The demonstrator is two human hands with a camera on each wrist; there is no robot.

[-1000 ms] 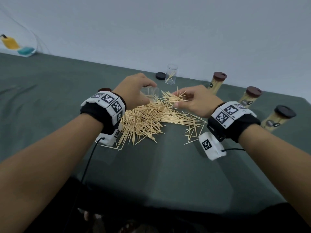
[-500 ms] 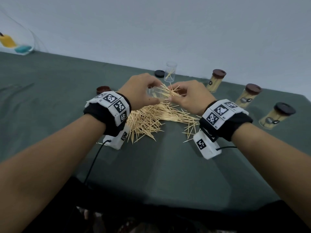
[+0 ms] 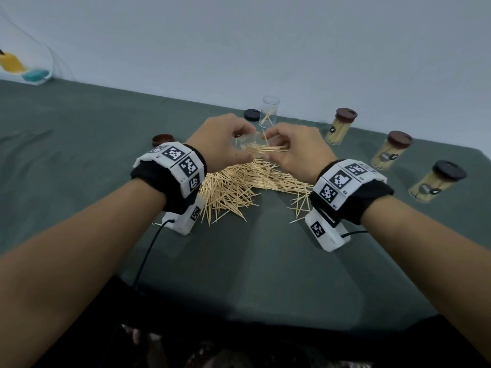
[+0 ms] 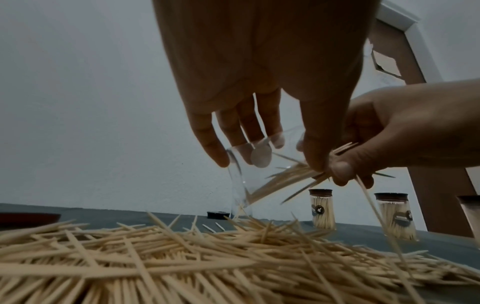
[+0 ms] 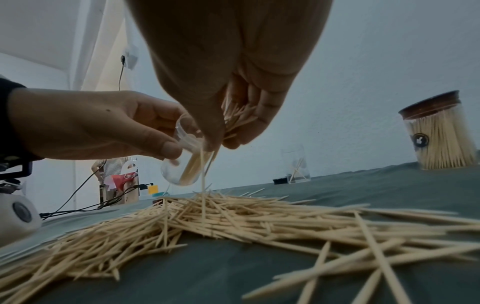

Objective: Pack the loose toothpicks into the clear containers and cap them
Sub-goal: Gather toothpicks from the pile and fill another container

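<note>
A heap of loose toothpicks [image 3: 239,181] [image 4: 207,257] [image 5: 233,218] lies on the green cloth. Above its far side my left hand [image 3: 225,144] [image 5: 103,127] grips a small clear container [image 4: 246,181] [image 5: 184,162], tilted with its mouth toward the right. My right hand [image 3: 295,152] [image 4: 376,148] pinches a bundle of toothpicks [image 3: 265,150] [image 4: 298,176] whose tips reach into the container's mouth. One toothpick hangs down from the bundle to the heap. A second clear container [image 3: 269,111] with a few toothpicks stands open at the back.
A black cap [image 3: 251,115] lies beside the open container, and a brown cap [image 3: 162,139] lies left of my left wrist. At the right, in a row, are three filled, capped containers [image 3: 341,128] [image 3: 390,152] [image 3: 435,181]. The table's front edge is near my forearms.
Both hands have risen off the heap and come together. The right hand has lifted a bundle of toothpicks and brought its tips into the container held by the left hand.
</note>
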